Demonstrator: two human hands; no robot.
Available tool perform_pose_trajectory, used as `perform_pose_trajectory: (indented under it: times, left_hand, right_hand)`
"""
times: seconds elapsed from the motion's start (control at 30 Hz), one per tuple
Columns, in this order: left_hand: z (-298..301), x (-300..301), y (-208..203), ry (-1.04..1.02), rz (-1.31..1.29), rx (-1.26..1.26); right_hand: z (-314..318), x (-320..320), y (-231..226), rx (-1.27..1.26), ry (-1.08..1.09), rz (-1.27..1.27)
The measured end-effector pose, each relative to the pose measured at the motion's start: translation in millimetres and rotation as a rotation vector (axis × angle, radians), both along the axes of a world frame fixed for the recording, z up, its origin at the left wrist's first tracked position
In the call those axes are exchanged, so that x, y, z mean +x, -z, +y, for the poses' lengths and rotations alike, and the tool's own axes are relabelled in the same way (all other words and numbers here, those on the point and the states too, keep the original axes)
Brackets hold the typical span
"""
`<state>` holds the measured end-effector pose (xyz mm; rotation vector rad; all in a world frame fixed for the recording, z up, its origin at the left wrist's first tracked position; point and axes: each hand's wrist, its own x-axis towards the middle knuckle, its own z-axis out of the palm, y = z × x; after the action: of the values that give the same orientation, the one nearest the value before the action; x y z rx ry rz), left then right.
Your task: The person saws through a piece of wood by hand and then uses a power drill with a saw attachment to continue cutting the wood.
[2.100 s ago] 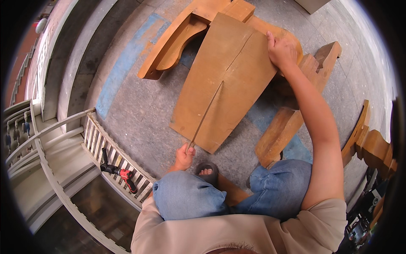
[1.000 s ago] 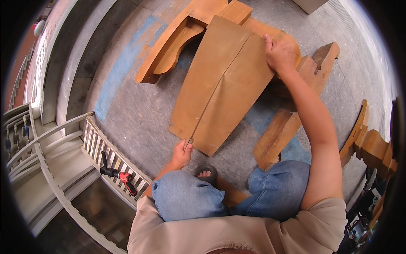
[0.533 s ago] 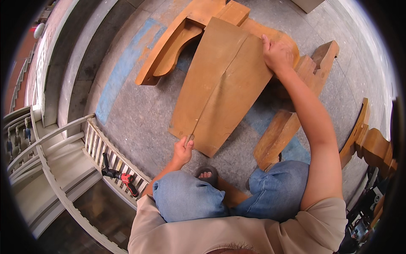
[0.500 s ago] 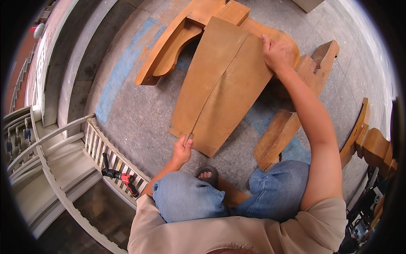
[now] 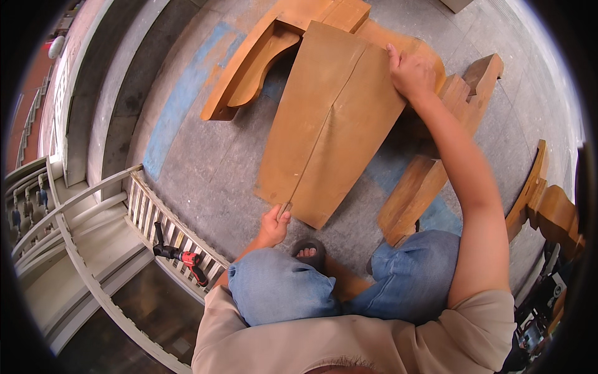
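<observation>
Braces a tapered wooden panel (image 5: 355, 143) with the right hand (image 5: 413, 73); pinches a thin strip (image 5: 283, 210) in the left hand (image 5: 274, 225) at the near end of the split (image 5: 313, 150).

Clamps the right hand on the panel's right edge, thumb toward the top face, fingertips partly hidden; presses left thumb and fingers together on the strip, too small to tell blade from splinter. Keeps the panel ahead of the knees (image 5: 281, 283), far end at the curved wooden frame (image 5: 244, 73). Shows a narrower split near the left hand than a couple of seconds ago, with both hands placed much alike; suggests, as a judgement, closer-set halves and effort centred on that line. Leaves the red-and-black drill (image 5: 189, 257) untouched.
</observation>
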<state>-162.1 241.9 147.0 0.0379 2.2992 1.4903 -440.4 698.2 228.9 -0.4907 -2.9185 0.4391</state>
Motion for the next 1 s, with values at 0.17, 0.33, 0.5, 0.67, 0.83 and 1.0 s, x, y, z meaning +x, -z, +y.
perform_pose_trajectory:
  times: [0.17, 0.33, 0.5, 0.67, 0.83, 1.0]
  left_hand:
    - [1, -19, 16, -0.017, 0.033, 0.033]
    - [-1, 9, 7, -0.018, -0.007, -0.032]
    - [15, -19, 4, -0.036, -0.032, 0.014]
    - [-9, 41, 19, -0.041, -0.009, -0.022]
    - [15, 1, 14, -0.006, 0.003, 0.003]
    - [-7, 42, 27, -0.036, -0.024, 0.000]
  right_hand:
    - [-1, -1, 1, 0.022, 0.010, -0.004]
    - [1, -1, 2, 0.037, 0.013, 0.018]
    - [-2, -2, 1, 0.060, -0.011, 0.032]
    - [0, -3, -4, 0.059, 0.002, 0.018]
    - [2, -1, -1, 0.067, -0.012, 0.035]
    - [0, -2, 2, 0.077, -0.008, -0.003]
